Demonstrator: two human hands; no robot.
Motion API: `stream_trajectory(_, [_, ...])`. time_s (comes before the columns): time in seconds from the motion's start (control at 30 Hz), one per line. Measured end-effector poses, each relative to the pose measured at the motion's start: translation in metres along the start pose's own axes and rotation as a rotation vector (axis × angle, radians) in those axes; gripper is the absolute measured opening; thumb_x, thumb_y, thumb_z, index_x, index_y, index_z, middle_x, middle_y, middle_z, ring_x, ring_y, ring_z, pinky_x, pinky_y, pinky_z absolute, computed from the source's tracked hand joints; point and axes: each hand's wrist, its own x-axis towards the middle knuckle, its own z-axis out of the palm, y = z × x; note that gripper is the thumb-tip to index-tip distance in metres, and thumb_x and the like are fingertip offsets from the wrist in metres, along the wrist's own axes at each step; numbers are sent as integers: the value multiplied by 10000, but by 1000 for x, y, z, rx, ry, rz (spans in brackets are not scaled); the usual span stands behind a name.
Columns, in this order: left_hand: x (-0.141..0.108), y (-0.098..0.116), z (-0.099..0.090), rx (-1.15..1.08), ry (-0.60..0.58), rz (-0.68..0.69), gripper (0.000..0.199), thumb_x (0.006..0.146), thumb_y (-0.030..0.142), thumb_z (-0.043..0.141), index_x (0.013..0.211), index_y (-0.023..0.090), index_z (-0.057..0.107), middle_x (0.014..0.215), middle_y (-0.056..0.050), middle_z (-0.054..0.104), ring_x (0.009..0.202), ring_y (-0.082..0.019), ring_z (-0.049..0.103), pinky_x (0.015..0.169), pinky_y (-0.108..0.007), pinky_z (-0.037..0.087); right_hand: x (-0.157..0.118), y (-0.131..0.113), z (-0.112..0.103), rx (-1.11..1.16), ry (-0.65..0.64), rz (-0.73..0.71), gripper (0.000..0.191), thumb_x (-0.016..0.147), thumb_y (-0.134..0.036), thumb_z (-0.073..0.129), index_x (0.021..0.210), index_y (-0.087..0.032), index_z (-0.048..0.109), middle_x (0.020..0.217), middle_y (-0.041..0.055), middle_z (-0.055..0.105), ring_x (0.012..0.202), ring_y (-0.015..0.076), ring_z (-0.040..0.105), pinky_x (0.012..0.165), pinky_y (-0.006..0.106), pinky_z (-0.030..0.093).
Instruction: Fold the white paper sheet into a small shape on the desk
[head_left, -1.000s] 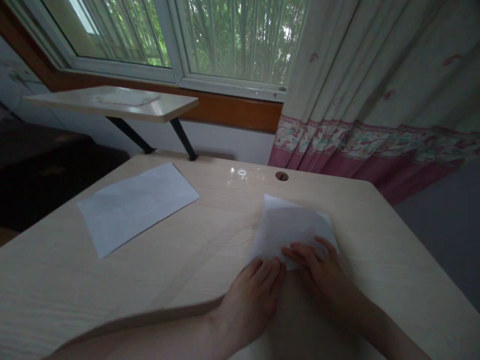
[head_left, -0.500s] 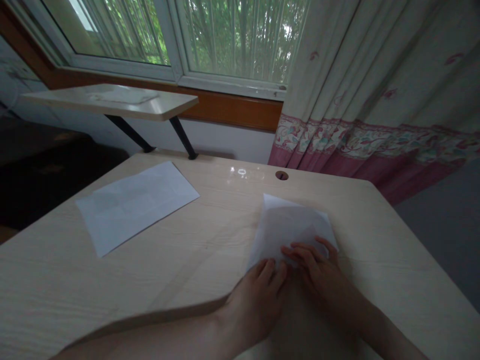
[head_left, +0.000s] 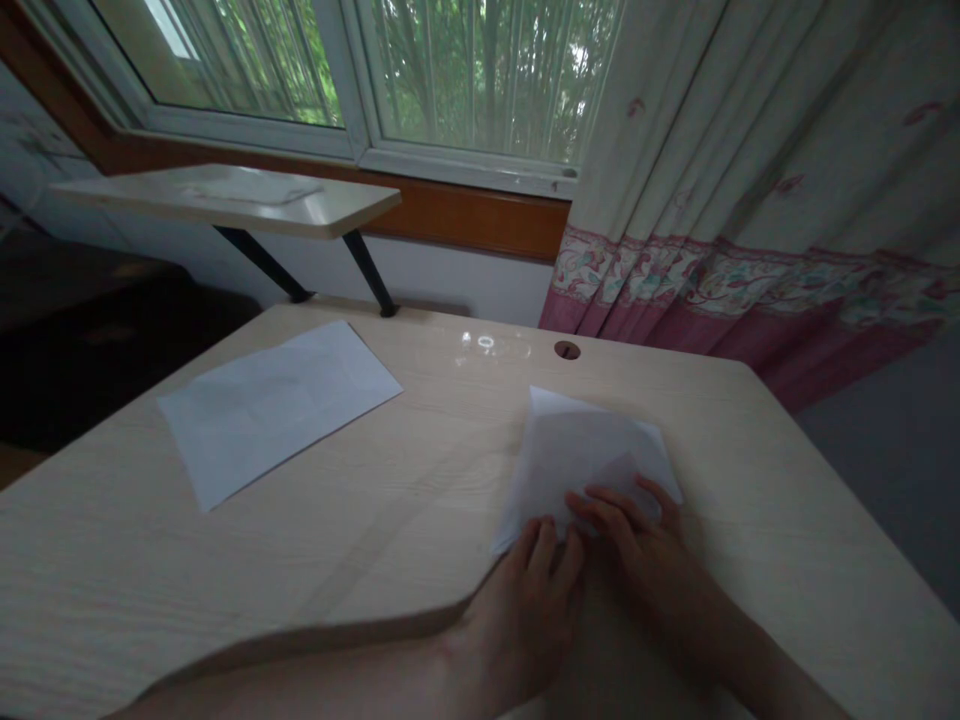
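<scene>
A white sheet of paper (head_left: 577,440), folded at its near edge, lies on the pale wooden table in front of me. My left hand (head_left: 540,600) has its bent fingertips on the paper's near left edge, with fingers pressed down close together. Beside it, my right hand (head_left: 637,535) rests on the near right part of the paper, its fingers spread over the surface. The near edge of the paper is partly hidden under both hands.
Another white paper (head_left: 281,410) lies flat on the left of the table (head_left: 420,440). A raised shelf (head_left: 330,215) on black legs stands at the back left. A round cable hole (head_left: 568,351) is near the back edge, before a curtain (head_left: 675,200) and window.
The view has shifted very slightly. My left hand has moved a little to the right along the paper's near edge; my right hand is almost unchanged.
</scene>
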Motion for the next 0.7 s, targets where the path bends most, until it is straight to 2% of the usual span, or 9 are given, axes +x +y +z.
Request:
stream_trajectory(0.2, [-2,1,0,28,29,9,377,931,317,489,1197,93,634,1242,-140,593,1126,-317,543,992,-446,336,0,-1,0,-17,-19,3,457,932,-65,288,1329,-178,484,1218,88,639,1173,220,553,1103,573,248])
stream_trajectory(0.33, [-2,-1,0,12,16,4,363,938,310,481,1199,110,637,1254,-124,595,1132,-313,544,984,-442,339,0,-1,-1,-7,-11,-10,453,930,-50,289,1309,-179,498,1217,82,644,1174,207,554,1123,554,204])
stream_trajectory(0.5, [-3,-1,0,-5,-1,8,354,921,331,510,1172,128,655,1260,-115,595,1141,-313,538,980,-437,349,2,1,-3,-17,-3,-42,458,917,-40,302,1291,-196,515,1222,63,645,1164,195,562,1121,529,216])
stream_trajectory(0.7, [-3,0,1,-27,-35,8,339,924,321,510,1165,132,655,1273,-118,583,1142,-309,527,972,-441,357,-1,-1,0,9,2,-9,469,911,-32,294,1302,-189,502,1251,59,638,1180,187,551,1151,515,126])
